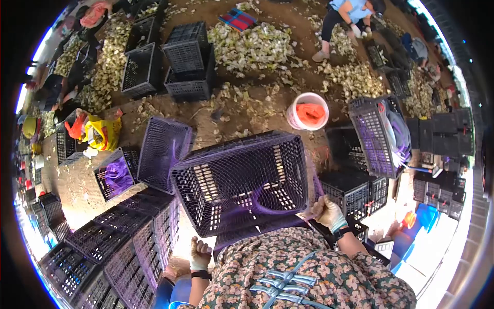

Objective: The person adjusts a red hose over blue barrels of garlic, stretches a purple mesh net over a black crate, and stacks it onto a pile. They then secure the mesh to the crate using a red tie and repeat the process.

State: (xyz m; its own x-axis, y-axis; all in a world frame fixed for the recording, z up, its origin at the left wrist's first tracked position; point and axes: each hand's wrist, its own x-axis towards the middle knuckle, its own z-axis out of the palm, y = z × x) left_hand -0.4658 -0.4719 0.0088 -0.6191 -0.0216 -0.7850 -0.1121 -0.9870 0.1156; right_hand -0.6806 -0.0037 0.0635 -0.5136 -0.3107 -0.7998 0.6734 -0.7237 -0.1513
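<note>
over slatted crate (294, 170), purple mesh (317, 185)

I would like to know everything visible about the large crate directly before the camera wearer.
The black, oblong crate looks plastic, with slotted walls. It sits tilted, its open side facing the camera. Purple netting spreads across it. Near its lower right corner, the right hand apparently grips the netting.
</note>
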